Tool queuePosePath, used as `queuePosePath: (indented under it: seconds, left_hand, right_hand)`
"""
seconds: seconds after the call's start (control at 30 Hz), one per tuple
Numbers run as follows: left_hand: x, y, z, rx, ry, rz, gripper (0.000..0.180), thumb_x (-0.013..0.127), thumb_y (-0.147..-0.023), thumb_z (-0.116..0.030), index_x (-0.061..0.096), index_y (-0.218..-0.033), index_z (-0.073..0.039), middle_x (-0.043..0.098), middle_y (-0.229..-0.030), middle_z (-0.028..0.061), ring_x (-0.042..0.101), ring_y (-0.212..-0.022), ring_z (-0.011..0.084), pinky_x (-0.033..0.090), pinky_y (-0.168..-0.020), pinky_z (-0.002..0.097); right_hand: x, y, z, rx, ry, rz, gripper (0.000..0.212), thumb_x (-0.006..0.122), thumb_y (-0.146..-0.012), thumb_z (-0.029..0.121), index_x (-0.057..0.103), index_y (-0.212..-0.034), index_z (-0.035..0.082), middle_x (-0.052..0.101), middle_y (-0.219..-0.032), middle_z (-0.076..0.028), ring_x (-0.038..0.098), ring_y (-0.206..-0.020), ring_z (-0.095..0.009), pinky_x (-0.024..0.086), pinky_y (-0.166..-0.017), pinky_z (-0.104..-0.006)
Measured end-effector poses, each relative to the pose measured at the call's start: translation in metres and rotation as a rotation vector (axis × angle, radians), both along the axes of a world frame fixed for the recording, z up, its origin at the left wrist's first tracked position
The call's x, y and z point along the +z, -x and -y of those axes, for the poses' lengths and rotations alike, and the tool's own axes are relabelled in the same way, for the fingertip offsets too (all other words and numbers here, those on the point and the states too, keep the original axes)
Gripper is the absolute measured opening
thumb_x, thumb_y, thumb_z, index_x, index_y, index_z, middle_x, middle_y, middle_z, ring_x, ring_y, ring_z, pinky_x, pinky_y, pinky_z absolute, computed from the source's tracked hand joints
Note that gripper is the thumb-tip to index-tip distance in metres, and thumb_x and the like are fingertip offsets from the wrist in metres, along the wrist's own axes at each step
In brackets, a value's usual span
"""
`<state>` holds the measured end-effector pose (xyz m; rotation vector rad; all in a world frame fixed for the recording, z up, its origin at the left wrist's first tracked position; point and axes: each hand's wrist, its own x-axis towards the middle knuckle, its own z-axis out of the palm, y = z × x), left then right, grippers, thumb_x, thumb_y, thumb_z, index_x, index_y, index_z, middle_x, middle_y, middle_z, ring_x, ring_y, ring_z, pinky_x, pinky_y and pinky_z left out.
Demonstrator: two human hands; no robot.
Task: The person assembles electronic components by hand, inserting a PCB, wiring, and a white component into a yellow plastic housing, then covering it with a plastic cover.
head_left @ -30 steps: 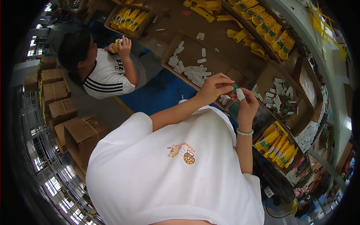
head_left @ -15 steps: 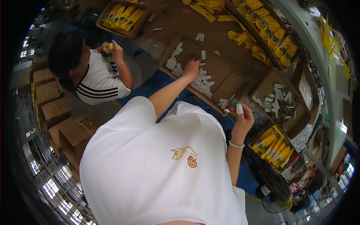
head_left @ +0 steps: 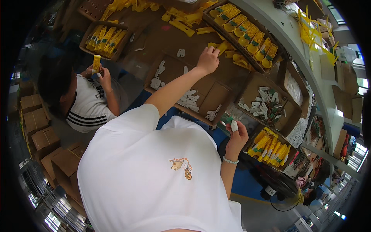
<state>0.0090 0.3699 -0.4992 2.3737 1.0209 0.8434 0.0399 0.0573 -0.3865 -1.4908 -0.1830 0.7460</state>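
My left hand (head_left: pixel 208 60) reaches across an open cardboard box (head_left: pixel 178 62) to the yellow plastic parts beyond it. Its bent fingers close on the end of a yellow plastic part (head_left: pixel 223 47); the fingertips are partly hidden. My right hand (head_left: pixel 237 139) is pinched in front of my chest, right of the box. Between its fingers is a small green circuit board (head_left: pixel 228 118), partly blurred. A white piece or cover (head_left: pixel 234 126) shows at a fingertip; I cannot tell which. Small white plastic pieces (head_left: pixel 189 101) lie in the box below my left forearm.
On the right stand a box of white pieces with wired green boards (head_left: pixel 266 101) and a box of yellow parts (head_left: pixel 269 148). A long carton (head_left: pixel 239 33) of yellow parts lines the back. A co-worker (head_left: pixel 91 102) at left holds a yellow part (head_left: pixel 96 63). A fan (head_left: pixel 276 183) stands lower right.
My left hand has left the white pieces in the box and moved away from me to the yellow parts. The right hand keeps its pinch. The whole view has shifted.
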Motion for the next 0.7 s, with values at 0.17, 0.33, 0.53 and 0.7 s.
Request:
queuePosePath:
  seconds: [0.17,0.33,0.53,0.7]
  left_hand:
    - [-0.022,-0.073,-0.041,-0.072,0.129,-0.687,0.035,0.05,-0.09,-0.017,0.053,-0.121,-0.002,0.045,-0.13,0.0226,0.044,-0.121,0.0378,0.043,-0.095,0.0448]
    - [-0.029,-0.089,-0.054,0.041,0.402,-0.363,0.035,0.052,-0.09,-0.024,0.056,-0.115,0.0,0.048,-0.124,0.0221,0.052,-0.111,0.0404,0.043,-0.093,0.0495]
    - [-0.009,-0.046,-0.046,-0.034,0.2,-0.56,0.027,0.06,-0.083,-0.017,0.062,-0.106,-0.003,0.049,-0.119,0.019,0.051,-0.108,0.0361,0.048,-0.086,0.043]
    - [0.025,0.016,-0.033,0.011,-0.017,0.092,0.026,0.061,-0.086,-0.025,0.063,-0.097,-0.002,0.062,-0.087,0.014,0.058,-0.091,0.0312,0.05,-0.076,0.0391]
  right_hand:
    - [0.004,0.015,0.033,-0.126,0.048,0.011,0.013,0.059,-0.089,0.003,0.062,-0.1,-0.004,0.065,-0.088,-0.011,0.064,-0.076,-0.018,0.052,-0.068,-0.0271]
    - [0.008,0.021,0.051,-0.257,0.119,-0.027,0.013,0.06,-0.088,0.002,0.062,-0.099,-0.005,0.066,-0.088,-0.011,0.064,-0.076,-0.017,0.052,-0.068,-0.0269]
    - [-0.001,0.008,0.044,-0.195,0.071,-0.049,0.015,0.059,-0.089,0.003,0.061,-0.102,-0.004,0.066,-0.092,-0.011,0.065,-0.079,-0.019,0.053,-0.07,-0.0277]
    - [0.005,-0.008,0.022,0.003,0.031,0.039,0.015,0.058,-0.088,0.001,0.061,-0.102,-0.005,0.066,-0.092,-0.011,0.065,-0.081,-0.018,0.052,-0.074,-0.0271]
